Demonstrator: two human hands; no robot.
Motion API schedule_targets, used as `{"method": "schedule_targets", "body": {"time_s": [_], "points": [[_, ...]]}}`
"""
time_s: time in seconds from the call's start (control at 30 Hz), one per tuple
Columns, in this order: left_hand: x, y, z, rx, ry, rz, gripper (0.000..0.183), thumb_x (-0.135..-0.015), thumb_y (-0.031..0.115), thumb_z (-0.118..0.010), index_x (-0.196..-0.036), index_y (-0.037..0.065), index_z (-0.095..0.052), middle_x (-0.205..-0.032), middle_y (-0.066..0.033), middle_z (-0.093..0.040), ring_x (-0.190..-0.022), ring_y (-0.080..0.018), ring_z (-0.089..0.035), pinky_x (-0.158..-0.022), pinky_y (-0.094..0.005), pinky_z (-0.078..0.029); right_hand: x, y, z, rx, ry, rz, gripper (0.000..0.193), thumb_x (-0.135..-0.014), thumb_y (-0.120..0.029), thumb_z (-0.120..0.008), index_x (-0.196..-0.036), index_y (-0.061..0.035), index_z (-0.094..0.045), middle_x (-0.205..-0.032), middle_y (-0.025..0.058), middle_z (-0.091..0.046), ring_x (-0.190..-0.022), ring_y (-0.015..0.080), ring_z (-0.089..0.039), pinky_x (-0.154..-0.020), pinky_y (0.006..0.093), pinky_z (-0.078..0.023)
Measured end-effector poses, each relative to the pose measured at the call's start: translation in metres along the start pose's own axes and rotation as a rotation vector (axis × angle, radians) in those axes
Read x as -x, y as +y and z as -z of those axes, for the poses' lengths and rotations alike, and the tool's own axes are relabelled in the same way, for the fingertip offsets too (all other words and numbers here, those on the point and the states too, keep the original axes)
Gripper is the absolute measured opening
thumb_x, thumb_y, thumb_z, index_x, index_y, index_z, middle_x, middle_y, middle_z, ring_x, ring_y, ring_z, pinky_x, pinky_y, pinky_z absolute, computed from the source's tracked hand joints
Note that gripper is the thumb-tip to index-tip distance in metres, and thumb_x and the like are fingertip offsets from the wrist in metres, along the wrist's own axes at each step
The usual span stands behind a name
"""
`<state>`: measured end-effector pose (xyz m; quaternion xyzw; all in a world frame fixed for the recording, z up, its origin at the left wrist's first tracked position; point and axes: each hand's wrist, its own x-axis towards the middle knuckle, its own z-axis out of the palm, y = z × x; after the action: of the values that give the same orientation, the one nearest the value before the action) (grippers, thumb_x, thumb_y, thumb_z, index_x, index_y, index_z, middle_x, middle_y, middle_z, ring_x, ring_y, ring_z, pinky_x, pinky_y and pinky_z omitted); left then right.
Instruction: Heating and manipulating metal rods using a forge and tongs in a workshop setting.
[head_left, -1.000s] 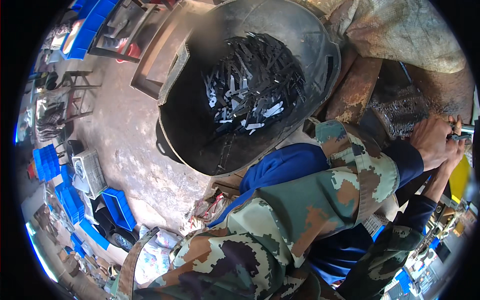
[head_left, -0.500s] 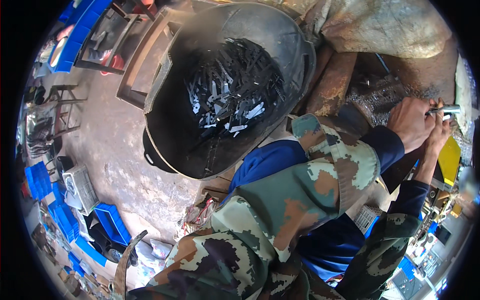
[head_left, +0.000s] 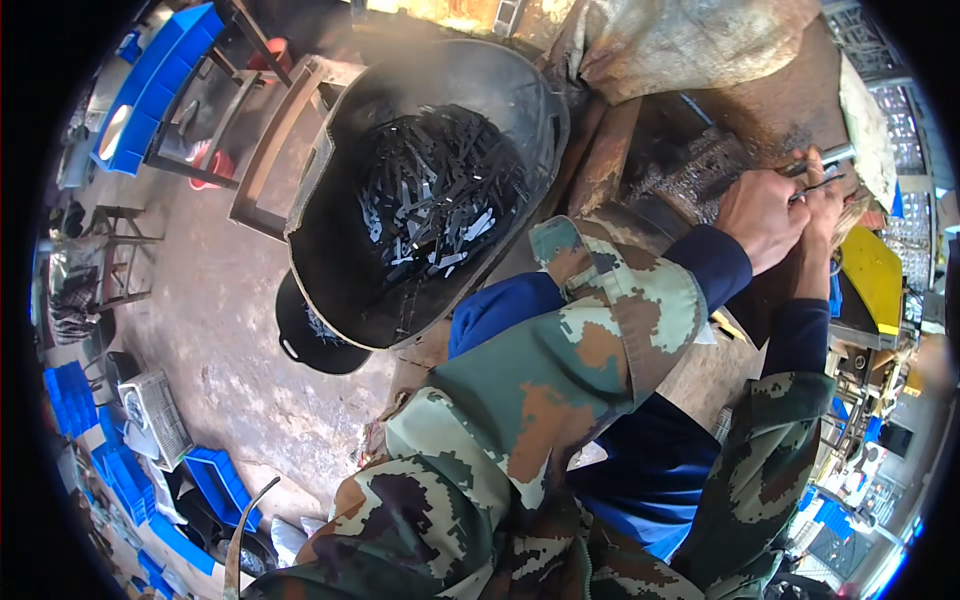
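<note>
Both my hands are close together at the right, beside a grey metal cylinder (head_left: pixel 832 158). My left hand (head_left: pixel 762 215) is closed, and a thin dark strip (head_left: pixel 820 187) sticks out from its fingertips. Just beyond it, my right hand (head_left: pixel 822 212) has curled fingers near the strip and the cylinder's end; what they grip is partly hidden. Left of my arms, a large black tub (head_left: pixel 340 255) tilts open toward me. A heap of dark flat strips (head_left: pixel 445 190) lies in it, some of them shining.
A stained cloth sack (head_left: pixel 700 45) covers the far right work surface, with small metal scraps (head_left: pixel 690 180) below it. A yellow panel (head_left: pixel 872 280) stands right of my hands. A smaller black bucket (head_left: pixel 318 335) sits by the tub. Blue bins (head_left: pixel 222 485) and a wooden-framed stand (head_left: pixel 270 150) are leftward.
The whole view has shifted, so my hands and the tub appear farther left. The strip at my fingers now shows dark and longer. My hands stay together by the cylinder.
</note>
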<state>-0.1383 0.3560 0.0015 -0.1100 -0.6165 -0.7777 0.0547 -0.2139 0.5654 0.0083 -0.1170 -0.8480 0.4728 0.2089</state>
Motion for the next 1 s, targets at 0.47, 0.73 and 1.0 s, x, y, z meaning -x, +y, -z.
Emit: {"method": "schedule_targets", "body": {"time_s": [0.47, 0.73, 1.0], "points": [[0.002, -0.026, 0.010, -0.110, -0.150, -0.068, 0.027, -0.090, 0.025, -0.065, -0.080, -0.001, -0.070, -0.061, -0.0013, -0.060, -0.057, -0.0066, -0.050, -0.053, -0.0270, -0.041, 0.212, -0.053, 0.055, -0.043, -0.400, -0.138, 0.027, -0.084, -0.007, -0.073, -0.110, -0.0027, -0.066, -0.105, 0.0034, -0.066, -0.067, 0.0101, -0.059, -0.053, 0.0243, -0.052], [-0.006, -0.026, 0.032, -0.344, -0.226, 0.054, 0.032, -0.088, 0.034, -0.061, -0.088, 0.003, -0.070, -0.063, -0.0152, -0.061, -0.056, -0.0271, -0.058, -0.059, -0.0388, -0.045, 0.265, -0.022, 0.037, 0.235, -0.565, 0.352, 0.037, -0.075, 0.002, -0.072, -0.110, -0.0042, -0.065, -0.121, 0.0078, -0.064, -0.108, 0.0218, -0.063, -0.084, 0.0337, -0.055], [-0.016, -0.044, 0.044, -0.991, -0.486, -0.034, 0.024, -0.088, 0.031, -0.061, -0.100, 0.014, -0.073, -0.094, -0.0139, -0.070, -0.093, -0.0369, -0.064, -0.080, -0.0468, -0.051, 0.220, -0.040, 0.066, -0.227, -0.537, -0.347, 0.023, -0.089, 0.003, -0.056, -0.108, -0.0008, -0.067, -0.102, 0.0061, -0.067, -0.072, 0.0087, -0.061, -0.055, 0.0233, -0.055]]}}
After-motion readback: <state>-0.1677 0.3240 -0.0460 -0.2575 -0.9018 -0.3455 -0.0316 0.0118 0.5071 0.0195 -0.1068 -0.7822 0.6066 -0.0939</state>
